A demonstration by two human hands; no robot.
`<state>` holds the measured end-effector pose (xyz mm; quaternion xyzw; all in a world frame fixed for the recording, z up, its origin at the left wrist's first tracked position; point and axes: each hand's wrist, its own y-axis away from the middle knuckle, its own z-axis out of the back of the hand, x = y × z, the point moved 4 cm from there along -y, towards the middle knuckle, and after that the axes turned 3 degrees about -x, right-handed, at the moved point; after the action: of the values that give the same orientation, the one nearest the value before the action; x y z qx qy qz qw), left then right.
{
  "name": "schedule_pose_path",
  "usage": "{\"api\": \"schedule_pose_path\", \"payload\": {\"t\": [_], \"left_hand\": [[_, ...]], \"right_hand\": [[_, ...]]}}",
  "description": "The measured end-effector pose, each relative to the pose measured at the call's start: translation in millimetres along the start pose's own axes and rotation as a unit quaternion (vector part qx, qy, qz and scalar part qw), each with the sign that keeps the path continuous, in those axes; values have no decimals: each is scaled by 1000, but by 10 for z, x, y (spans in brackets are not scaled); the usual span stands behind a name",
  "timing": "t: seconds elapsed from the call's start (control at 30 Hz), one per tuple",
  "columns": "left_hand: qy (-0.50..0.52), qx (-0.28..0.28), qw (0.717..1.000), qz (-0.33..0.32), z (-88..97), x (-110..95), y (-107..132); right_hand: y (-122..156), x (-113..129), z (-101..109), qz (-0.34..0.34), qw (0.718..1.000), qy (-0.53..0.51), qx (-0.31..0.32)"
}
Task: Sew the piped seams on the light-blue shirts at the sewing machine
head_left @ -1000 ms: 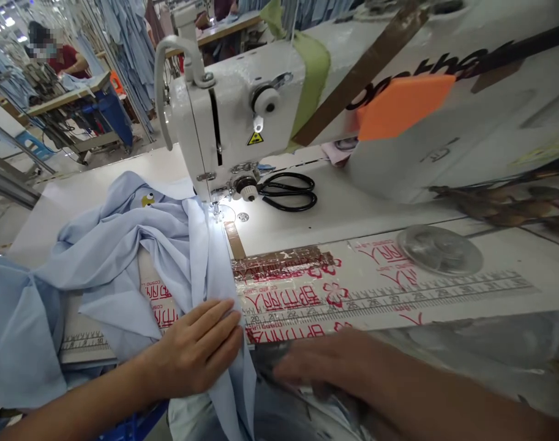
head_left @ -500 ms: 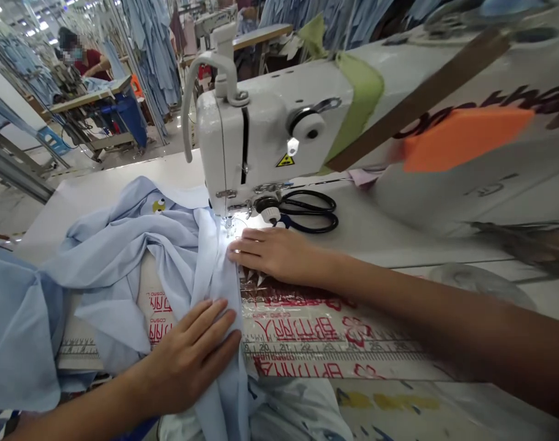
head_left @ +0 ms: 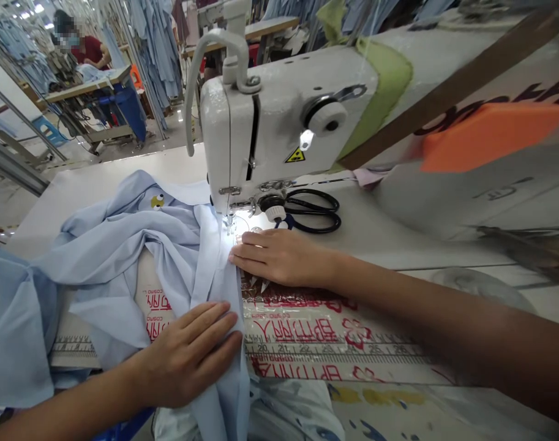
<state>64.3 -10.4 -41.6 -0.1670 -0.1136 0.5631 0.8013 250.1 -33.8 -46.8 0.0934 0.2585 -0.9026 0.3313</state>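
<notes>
A light blue garment (head_left: 169, 226) lies in folds across the sewing table, its straight edge running under the presser foot (head_left: 229, 223) of the white sewing machine (head_left: 270, 122). My left hand (head_left: 191, 349) rests flat on the strip of cloth near the table's front edge, fingers stretched out. Just right of the needle, my right hand (head_left: 279, 256) lies with extended fingers, the tips touching the cloth's edge. Black-handled scissors (head_left: 316, 211) lie behind my right hand, under the machine arm. Small pointed metal tips show beneath that hand.
A printed ruler strip (head_left: 316, 349) runs along the table's front. An orange piece (head_left: 490, 138) and a brown strap (head_left: 453, 92) hang across the machine. More blue cloth (head_left: 17, 324) lies at the left. Farther back, a person (head_left: 89, 52) works at another table.
The view has shifted slightly, so the machine appears a little larger and farther right. Both hands keep nearly the same places on the cloth.
</notes>
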Motion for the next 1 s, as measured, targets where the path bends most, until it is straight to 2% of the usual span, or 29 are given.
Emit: {"api": "schedule_pose_path", "payload": {"t": [0.17, 0.37, 0.63, 0.87, 1.0], "left_hand": [[-1, 5, 1000, 1, -14, -6, 1], [-4, 14, 1000, -6, -24, -14, -17], [-23, 78, 996, -33, -75, -24, 36], [-42, 59, 997, -26, -87, -128, -90], [-39, 52, 998, -26, -82, -28, -132]], "right_hand": [[12, 32, -1, 26, 999, 11, 15], [69, 29, 32, -5, 999, -32, 1], [133, 46, -6, -63, 995, -70, 14], [178, 34, -9, -73, 993, -86, 29], [145, -35, -15, -90, 993, -62, 50]]}}
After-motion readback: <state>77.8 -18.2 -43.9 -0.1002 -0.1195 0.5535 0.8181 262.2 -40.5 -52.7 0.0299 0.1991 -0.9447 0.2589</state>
